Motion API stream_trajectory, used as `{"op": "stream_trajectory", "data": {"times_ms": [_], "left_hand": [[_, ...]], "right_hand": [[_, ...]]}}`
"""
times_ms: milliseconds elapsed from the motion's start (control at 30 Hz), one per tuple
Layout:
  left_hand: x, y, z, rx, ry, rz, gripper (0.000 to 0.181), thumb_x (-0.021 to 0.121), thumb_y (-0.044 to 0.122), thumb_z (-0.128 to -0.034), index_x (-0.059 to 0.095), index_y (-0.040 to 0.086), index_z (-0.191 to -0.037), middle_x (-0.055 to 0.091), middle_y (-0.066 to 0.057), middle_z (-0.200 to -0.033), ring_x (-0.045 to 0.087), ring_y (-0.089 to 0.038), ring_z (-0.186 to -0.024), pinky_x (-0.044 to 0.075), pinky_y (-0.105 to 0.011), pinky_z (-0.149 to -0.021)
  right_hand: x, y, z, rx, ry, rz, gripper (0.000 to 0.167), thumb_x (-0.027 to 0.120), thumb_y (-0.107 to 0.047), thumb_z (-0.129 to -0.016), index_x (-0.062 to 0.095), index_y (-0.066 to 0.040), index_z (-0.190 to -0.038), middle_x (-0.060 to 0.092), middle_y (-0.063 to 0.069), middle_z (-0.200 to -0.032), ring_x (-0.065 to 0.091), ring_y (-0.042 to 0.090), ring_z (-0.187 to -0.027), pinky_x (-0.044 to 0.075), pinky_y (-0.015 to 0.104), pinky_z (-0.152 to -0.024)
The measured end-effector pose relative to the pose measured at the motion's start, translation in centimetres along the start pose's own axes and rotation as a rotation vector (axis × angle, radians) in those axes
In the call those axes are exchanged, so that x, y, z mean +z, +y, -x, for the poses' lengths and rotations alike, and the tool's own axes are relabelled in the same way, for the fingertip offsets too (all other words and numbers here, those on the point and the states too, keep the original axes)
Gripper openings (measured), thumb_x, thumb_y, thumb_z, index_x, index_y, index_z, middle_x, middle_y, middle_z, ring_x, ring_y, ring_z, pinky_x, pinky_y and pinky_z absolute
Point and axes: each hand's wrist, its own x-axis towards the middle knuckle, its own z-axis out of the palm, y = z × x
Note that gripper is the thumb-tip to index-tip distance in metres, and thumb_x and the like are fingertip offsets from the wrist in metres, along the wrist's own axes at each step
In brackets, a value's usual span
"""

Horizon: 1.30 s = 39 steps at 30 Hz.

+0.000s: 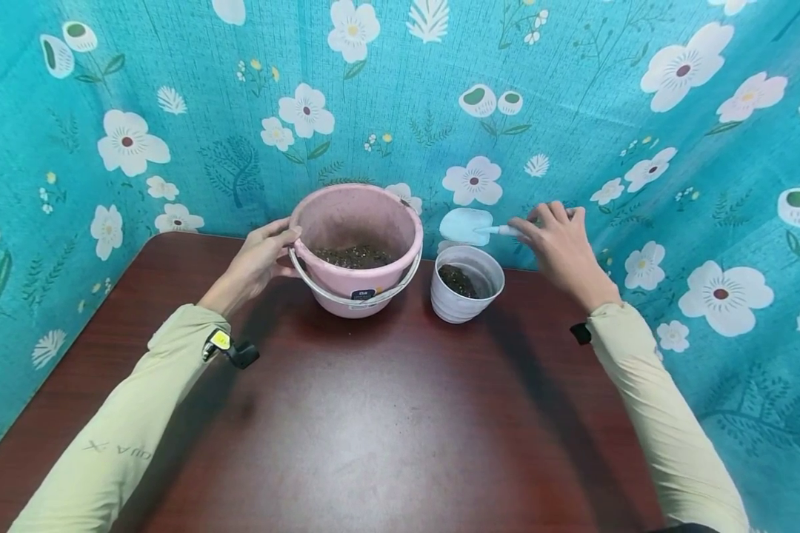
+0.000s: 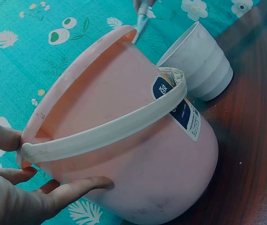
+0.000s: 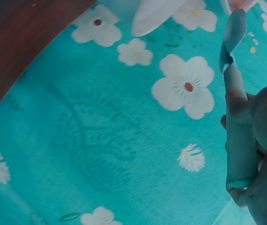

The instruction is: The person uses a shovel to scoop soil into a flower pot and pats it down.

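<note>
Head view: The pink bucket (image 1: 353, 280) rests on the dark red-brown tabletop (image 1: 387, 414), near the flowered turquoise cloth (image 1: 373, 66). Its white carrying handle (image 1: 327, 297) hangs across the front wall, over a dark label (image 1: 363, 295); dark, crumbly soil (image 1: 353, 257) covers the bottom. The left grip (image 1: 261, 257) holds the bucket's rim at its left side. Just beside the bucket, with a small gap, stands a white pot (image 1: 458, 307) that also contains dark soil. The right grip (image 1: 560, 238) is closed on the handle of a pale blue trowel (image 1: 467, 226); the broad blade points left and is clear of the pot.

Left wrist view: The left grip is partly spread, with the thumb at the rim and the fingers against the outer wall. The bucket wall is smooth, with dark scuffs low down. The pot wall is banded with shallow ridges.

Right wrist view: The right grip is wrapped around the trowel's cylindrical handle. The blade shows nearly edge-on and looks grey-green in shadow.
</note>
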Motion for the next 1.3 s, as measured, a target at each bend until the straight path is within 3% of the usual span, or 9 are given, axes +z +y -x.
{"op": "stream_trajectory", "data": {"times_ms": [300,600,700,833,1033,1167,1300], "left_hand": [[0.1,0.1,0.1,-0.008,0.009,-0.006,0.064,0.053,0.024,-0.1097,0.027,0.009,-0.166,0.055,0.001,-0.105,0.057,-0.010,-0.098,0.064,-0.030,-0.073],[0.0,-0.2,-0.1,0.000,0.019,-0.002,0.063,0.055,0.024,-0.1089,0.030,0.008,-0.165,0.054,0.002,-0.103,0.058,-0.009,-0.097,0.065,-0.033,-0.074],[0.0,-0.2,-0.1,0.001,0.024,-0.007,0.063,0.054,0.024,-0.1090,0.030,0.008,-0.165,0.054,0.000,-0.106,0.058,-0.009,-0.097,0.065,-0.033,-0.074],[0.2,-0.1,-0.2,-0.010,0.022,0.003,0.063,0.054,0.024,-0.1089,0.030,0.009,-0.165,0.053,-0.002,-0.111,0.058,-0.010,-0.099,0.065,-0.032,-0.072],[0.4,-0.2,-0.3,-0.018,0.023,-0.013,0.063,0.054,0.026,-0.1094,0.030,0.012,-0.166,0.050,-0.006,-0.118,0.056,-0.013,-0.105,0.065,-0.033,-0.075],[0.2,-0.4,-0.2,-0.021,0.033,-0.019,0.062,0.053,0.026,-0.1098,0.029,0.012,-0.166,0.049,-0.005,-0.117,0.055,-0.013,-0.105,0.065,-0.031,-0.072],[0.0,-0.4,-0.3,-0.009,0.036,-0.007,0.061,0.053,0.024,-0.1093,0.032,0.010,-0.165,0.050,-0.005,-0.114,0.056,-0.012,-0.101,0.064,-0.030,-0.070]], "right_hand": [[0.3,-1.9,-3.5,0.030,0.138,-0.006,0.022,0.066,-0.001,-0.101,0.072,-0.005,-0.122,0.057,0.023,-0.109,0.044,0.042,-0.099,0.034,0.065,-0.081],[0.5,-5.1,-6.8,-0.145,0.211,0.175,0.028,0.047,0.007,-0.107,0.067,-0.008,-0.120,0.058,0.020,-0.110,0.048,0.039,-0.101,0.037,0.064,-0.090],[0.5,-6.3,-8.2,-0.197,0.185,0.231,0.027,0.052,0.005,-0.106,0.068,-0.009,-0.123,0.058,0.018,-0.112,0.048,0.036,-0.104,0.038,0.061,-0.092],[0.6,-7.7,-9.9,-0.268,0.087,0.295,0.032,0.061,0.008,-0.100,0.072,-0.008,-0.126,0.058,0.016,-0.117,0.047,0.034,-0.107,0.039,0.059,-0.094],[1.7,-9.3,-11.8,-0.413,-0.030,0.362,0.036,0.070,0.013,-0.090,0.074,-0.012,-0.116,0.057,0.011,-0.115,0.043,0.030,-0.106,0.039,0.055,-0.099],[2.8,-10.3,-12.6,-0.509,-0.073,0.360,0.033,0.079,0.004,-0.088,0.076,-0.016,-0.114,0.062,0.007,-0.117,0.043,0.028,-0.108,0.038,0.053,-0.100],[3.7,-11.4,-13.5,-0.560,-0.114,0.435,0.027,0.080,-0.008,-0.089,0.078,-0.021,-0.112,0.064,0.005,-0.123,0.047,0.027,-0.116,0.038,0.053,-0.103]]}}
